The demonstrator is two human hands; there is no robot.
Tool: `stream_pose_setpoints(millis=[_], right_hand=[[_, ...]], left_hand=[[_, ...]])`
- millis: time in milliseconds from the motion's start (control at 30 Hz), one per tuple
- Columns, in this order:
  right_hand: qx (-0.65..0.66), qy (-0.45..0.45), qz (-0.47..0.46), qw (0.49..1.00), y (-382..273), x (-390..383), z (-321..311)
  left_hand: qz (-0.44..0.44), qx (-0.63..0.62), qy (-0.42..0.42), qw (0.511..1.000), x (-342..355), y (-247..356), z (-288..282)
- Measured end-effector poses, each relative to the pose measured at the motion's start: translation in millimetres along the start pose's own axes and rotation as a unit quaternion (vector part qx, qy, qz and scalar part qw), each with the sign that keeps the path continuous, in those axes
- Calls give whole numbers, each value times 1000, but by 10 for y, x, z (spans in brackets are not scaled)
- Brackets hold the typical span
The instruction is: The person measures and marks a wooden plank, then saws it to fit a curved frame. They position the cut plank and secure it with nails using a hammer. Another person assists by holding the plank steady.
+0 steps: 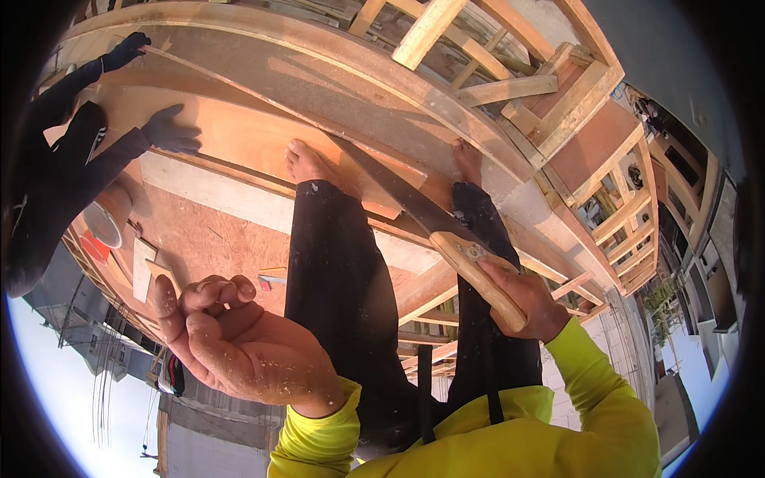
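Saw point(422, 211) is mid-view, w/ its long dark blade slanting up & L over the tan board point(239, 143); the wood grip is at its low R end. Can't tell if the teeth touch the wood. Far L, a co-worker in dark clothes wears 2 dark gloves: the top glove point(127, 51) is at the end of a long thin wood edge, & the low glove point(171, 130) lies on the tan board w/ fingers spread. Below that is a round bucket point(118, 201), w/ a red thing point(94, 245) nr it. Next comes the big pinkish wood sheet point(215, 215), w/ a few small pcs on it. L hand point(247, 342) is up close to the cam, half open, fingers bent, w/ bits of dust on the skin. L foot point(307, 163), bare, is on the tan board; R foot point(470, 163), bare too, is on the darker wood. The blade goes btwn the 2 feet. The legs are in black pants point(335, 271). R hand point(526, 299) is wrapped tight round the wood grip, w/ a bright yellow sleeve point(598, 374) behind it. Far R & up top are wood frames point(578, 111) made of thick bars.
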State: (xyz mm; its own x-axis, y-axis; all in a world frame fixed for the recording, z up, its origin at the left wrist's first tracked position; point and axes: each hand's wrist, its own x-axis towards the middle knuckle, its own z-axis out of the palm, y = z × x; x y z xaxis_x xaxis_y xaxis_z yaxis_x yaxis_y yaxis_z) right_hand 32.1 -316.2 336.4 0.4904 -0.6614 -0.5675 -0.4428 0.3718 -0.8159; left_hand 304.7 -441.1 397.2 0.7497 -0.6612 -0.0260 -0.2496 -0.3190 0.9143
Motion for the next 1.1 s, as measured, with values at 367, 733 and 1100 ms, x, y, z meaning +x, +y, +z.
stream_pose_setpoints(millis=[367,733,1100], right_hand=[[27,-8,33,999,239,289,252],[67,-5,37,997,721,1236,620],[-86,-51,51,994,723,1263,419]], left_hand=[[0,-12,-44,999,-11,-68,-85],[-23,5,-78,997,-241,38,-109],[-1,-47,-70,996,-143,-68,-1]])
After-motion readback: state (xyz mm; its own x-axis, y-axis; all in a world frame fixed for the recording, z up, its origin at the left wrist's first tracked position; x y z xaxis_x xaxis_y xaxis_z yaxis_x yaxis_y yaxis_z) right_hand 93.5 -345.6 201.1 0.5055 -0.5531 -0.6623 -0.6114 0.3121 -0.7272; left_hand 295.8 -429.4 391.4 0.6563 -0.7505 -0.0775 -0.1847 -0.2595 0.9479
